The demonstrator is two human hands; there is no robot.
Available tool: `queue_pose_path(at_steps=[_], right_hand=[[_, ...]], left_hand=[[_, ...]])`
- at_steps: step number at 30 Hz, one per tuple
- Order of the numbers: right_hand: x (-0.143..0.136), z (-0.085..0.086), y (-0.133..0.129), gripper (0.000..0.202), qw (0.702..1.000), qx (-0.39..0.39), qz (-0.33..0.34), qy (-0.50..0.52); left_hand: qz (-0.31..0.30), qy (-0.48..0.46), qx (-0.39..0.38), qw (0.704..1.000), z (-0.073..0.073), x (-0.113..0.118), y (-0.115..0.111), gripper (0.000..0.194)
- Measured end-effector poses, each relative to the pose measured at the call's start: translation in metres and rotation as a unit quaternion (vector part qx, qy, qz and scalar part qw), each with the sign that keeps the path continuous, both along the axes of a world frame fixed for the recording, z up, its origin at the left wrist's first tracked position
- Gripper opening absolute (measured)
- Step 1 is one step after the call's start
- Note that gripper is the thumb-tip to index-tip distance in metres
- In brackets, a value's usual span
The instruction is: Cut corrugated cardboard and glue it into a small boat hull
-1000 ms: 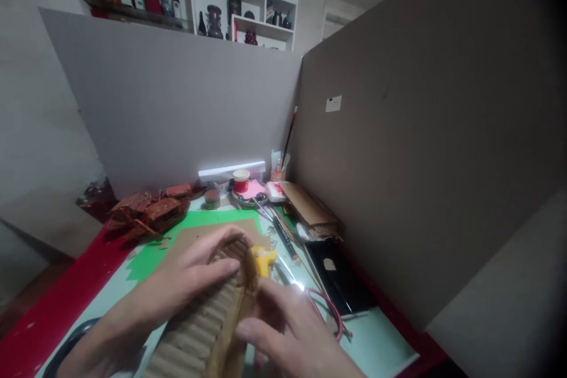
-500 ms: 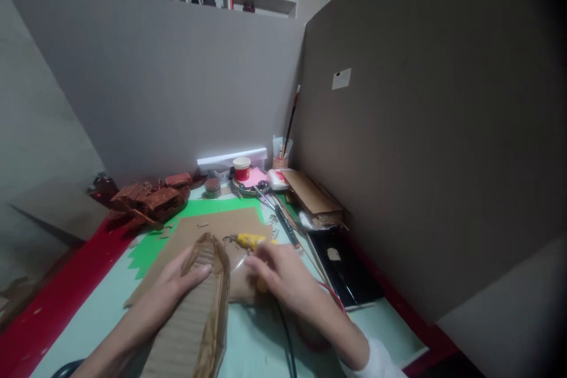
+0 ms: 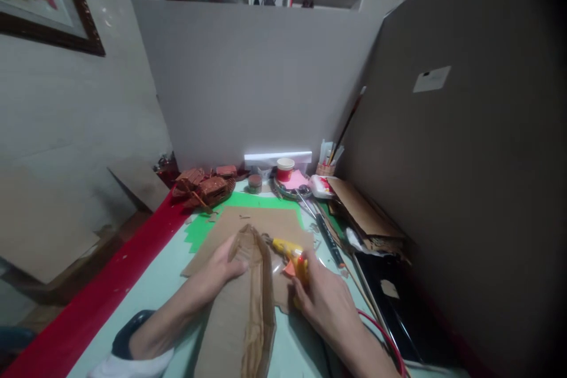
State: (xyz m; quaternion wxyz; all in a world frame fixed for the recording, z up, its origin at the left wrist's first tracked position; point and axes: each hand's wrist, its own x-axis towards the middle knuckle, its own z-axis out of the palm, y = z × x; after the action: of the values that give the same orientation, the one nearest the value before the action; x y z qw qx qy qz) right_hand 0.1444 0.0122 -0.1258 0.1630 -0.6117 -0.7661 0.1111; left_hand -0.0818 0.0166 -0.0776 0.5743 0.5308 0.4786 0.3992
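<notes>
A long boat-shaped cardboard piece (image 3: 234, 313) with raised, brown-edged sides lies lengthwise in front of me. My left hand (image 3: 225, 266) grips its left side near the pointed far end, thumb inside. My right hand (image 3: 323, 295) is wrapped round the handle of a yellow glue gun (image 3: 287, 248), whose tip is close to the right side of the cardboard's far end. Whether the tip touches it I cannot tell. Under both lies a flat cardboard sheet (image 3: 261, 218) on a green sheet (image 3: 199, 230).
Reddish-brown model pieces (image 3: 212, 189) sit at the back left. A paper cup (image 3: 285, 169) stands on a round tray at the back. On the right are stacked cardboard (image 3: 367, 212), a black panel (image 3: 407, 319) and a black-handled tool (image 3: 328, 239).
My right hand has closed round the glue gun and lifted it beside the cardboard piece. The camera view has turned to the left, so the scene appears shifted right.
</notes>
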Motion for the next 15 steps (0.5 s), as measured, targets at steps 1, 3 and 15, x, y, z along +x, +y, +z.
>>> queue_pose_path(at_steps=[1,3,15], right_hand=[[0.0,-0.002,0.0,0.014,1.0,0.0,0.001,0.014],[-0.002,-0.004,-0.001,0.011,0.999,0.001,-0.001,0.053],[-0.011,0.004,0.02,0.041,0.878,-0.025,-0.049,0.476]], left_hand=[[0.007,0.001,0.007,1.0,0.001,-0.002,0.0,0.062],[0.022,-0.007,0.011,1.0,0.004,-0.006,0.001,0.063],[0.033,-0.127,-0.012,0.991,0.023,-0.029,0.001,0.057]])
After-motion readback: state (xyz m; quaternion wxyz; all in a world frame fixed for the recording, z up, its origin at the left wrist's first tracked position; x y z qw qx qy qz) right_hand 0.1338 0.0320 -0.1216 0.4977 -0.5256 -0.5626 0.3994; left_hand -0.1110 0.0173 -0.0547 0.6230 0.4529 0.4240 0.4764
